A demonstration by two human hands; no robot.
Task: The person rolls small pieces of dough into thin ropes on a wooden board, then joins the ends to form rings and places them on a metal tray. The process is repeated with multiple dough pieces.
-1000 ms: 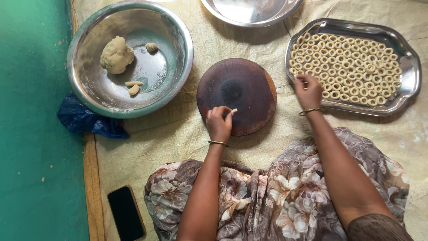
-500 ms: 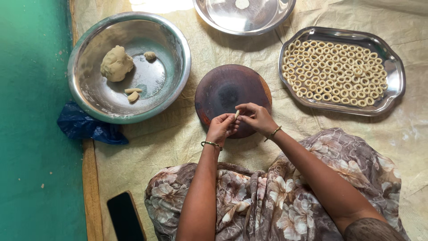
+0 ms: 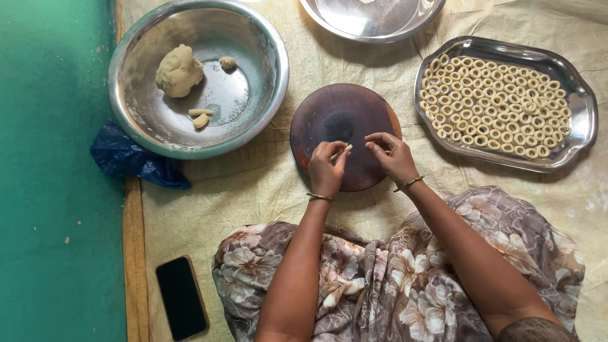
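Head view: a thin dough strip (image 3: 342, 151) sits pinched in the left hand (image 3: 326, 170), poking out toward the right hand (image 3: 394, 158), just above the near edge of the round board (image 3: 342, 120). Right fingers are curled together, close beside the strip's free end; whether they touch it I cannot tell. Squeezed too hard, the soft strip could tear or flatten. Tray (image 3: 579, 120) of rings lies to the right, bowl (image 3: 269, 82) with dough lump (image 3: 179, 69) left.
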